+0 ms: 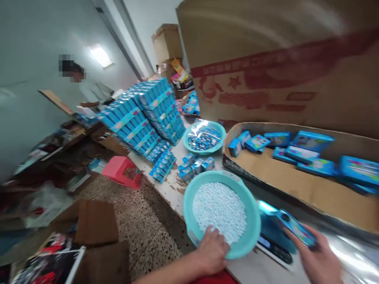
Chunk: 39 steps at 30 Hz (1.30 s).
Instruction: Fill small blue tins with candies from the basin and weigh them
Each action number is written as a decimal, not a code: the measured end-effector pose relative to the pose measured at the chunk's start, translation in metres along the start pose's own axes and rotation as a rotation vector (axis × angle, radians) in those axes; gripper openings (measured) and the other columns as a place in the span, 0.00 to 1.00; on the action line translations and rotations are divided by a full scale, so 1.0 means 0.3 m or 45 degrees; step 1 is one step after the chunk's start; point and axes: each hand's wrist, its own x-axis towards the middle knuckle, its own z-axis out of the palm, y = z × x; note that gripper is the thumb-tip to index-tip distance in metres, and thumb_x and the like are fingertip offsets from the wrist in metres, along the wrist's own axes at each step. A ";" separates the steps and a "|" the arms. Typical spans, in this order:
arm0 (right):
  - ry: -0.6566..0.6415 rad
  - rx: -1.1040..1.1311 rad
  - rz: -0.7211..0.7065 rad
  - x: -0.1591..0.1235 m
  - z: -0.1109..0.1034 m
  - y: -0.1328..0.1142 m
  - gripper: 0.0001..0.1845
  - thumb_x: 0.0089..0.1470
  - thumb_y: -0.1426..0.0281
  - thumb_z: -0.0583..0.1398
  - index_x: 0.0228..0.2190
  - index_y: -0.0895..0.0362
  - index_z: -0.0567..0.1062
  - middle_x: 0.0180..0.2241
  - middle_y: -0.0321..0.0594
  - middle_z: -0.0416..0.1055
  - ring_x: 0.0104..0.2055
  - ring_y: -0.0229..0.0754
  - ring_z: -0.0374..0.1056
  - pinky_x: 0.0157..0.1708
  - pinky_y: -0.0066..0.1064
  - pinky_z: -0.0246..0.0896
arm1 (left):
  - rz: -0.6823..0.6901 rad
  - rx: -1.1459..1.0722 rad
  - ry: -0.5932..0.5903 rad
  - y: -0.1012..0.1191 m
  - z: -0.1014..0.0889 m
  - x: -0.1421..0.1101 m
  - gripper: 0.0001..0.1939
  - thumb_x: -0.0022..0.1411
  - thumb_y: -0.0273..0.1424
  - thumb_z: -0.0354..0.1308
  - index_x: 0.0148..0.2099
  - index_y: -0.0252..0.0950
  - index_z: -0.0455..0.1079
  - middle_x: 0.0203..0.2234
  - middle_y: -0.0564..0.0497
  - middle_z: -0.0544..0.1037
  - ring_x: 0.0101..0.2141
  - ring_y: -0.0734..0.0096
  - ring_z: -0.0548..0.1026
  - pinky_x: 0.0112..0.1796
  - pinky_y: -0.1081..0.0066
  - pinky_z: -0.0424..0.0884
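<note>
- The blue printed box (297,229) is in the right hand (321,252), pinched between thumb and fingers, tilted above the digital scale (275,250).
- The left hand (212,248) reaches over the near rim of the turquoise basin (254,201), fingers bent onto the white pellets (220,209); I cannot tell whether they pinch any.
- Basin and scale sit on a white table (174,193), its surface worn through in brown patches.
- Beyond the basin are a few small blue packs (186,173) and a smaller turquoise bowl (186,142) of shiny pieces.
- To the right, a low cardboard tray (284,177) holds scattered blue boxes (316,165), with a large printed carton (266,79) behind it.
- Tall stacks of blue packs (142,114) stand along the table's far left.
- A red plastic stool (118,170) is on the speckled floor (148,228), open cartons (97,223) nearby.
- Farther back, a person (94,90) is near a cluttered bench (62,138) by the pale wall (26,51).
</note>
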 end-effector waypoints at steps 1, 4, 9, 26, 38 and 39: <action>-0.048 -0.016 0.011 -0.005 0.008 -0.017 0.26 0.31 0.48 0.65 0.30 0.51 0.73 0.25 0.41 0.69 0.23 0.48 0.63 0.23 0.40 0.58 | 0.013 0.041 0.003 0.006 -0.004 -0.013 0.18 0.56 0.37 0.57 0.47 0.34 0.68 0.43 0.41 0.73 0.50 0.52 0.65 0.55 0.48 0.51; -0.103 0.058 -0.044 0.000 0.047 -0.035 0.30 0.34 0.46 0.62 0.34 0.56 0.72 0.31 0.43 0.71 0.30 0.47 0.66 0.30 0.40 0.62 | -0.018 0.136 0.069 0.004 -0.020 -0.024 0.13 0.57 0.32 0.56 0.45 0.34 0.69 0.41 0.42 0.73 0.48 0.54 0.66 0.54 0.50 0.52; -0.173 0.160 -0.142 0.026 0.067 0.026 0.28 0.41 0.50 0.62 0.38 0.57 0.71 0.38 0.44 0.69 0.39 0.47 0.66 0.41 0.41 0.62 | -0.027 0.282 0.186 -0.001 -0.028 -0.039 0.10 0.57 0.24 0.53 0.41 0.37 0.70 0.36 0.47 0.74 0.42 0.59 0.68 0.52 0.52 0.54; -0.072 0.261 0.274 -0.229 -0.040 0.261 0.29 0.47 0.50 0.56 0.42 0.59 0.70 0.41 0.50 0.72 0.41 0.48 0.68 0.41 0.40 0.64 | 0.060 0.065 0.596 -0.081 -0.013 0.023 0.15 0.66 0.36 0.46 0.46 0.37 0.70 0.37 0.47 0.76 0.38 0.62 0.72 0.40 0.63 0.66; -0.119 -1.105 -0.347 -0.091 -0.063 0.293 0.12 0.56 0.64 0.55 0.34 0.56 0.77 0.41 0.50 0.68 0.39 0.51 0.61 0.34 0.37 0.57 | 0.066 0.157 0.511 -0.095 0.010 0.046 0.14 0.66 0.34 0.45 0.45 0.36 0.71 0.33 0.47 0.76 0.35 0.61 0.73 0.36 0.63 0.67; -0.131 -1.140 -0.360 -0.093 -0.071 0.298 0.12 0.56 0.66 0.55 0.33 0.56 0.77 0.40 0.49 0.69 0.39 0.51 0.61 0.34 0.37 0.56 | 0.066 0.164 0.514 -0.097 0.011 0.049 0.14 0.66 0.34 0.46 0.45 0.36 0.71 0.33 0.47 0.76 0.35 0.61 0.73 0.36 0.64 0.67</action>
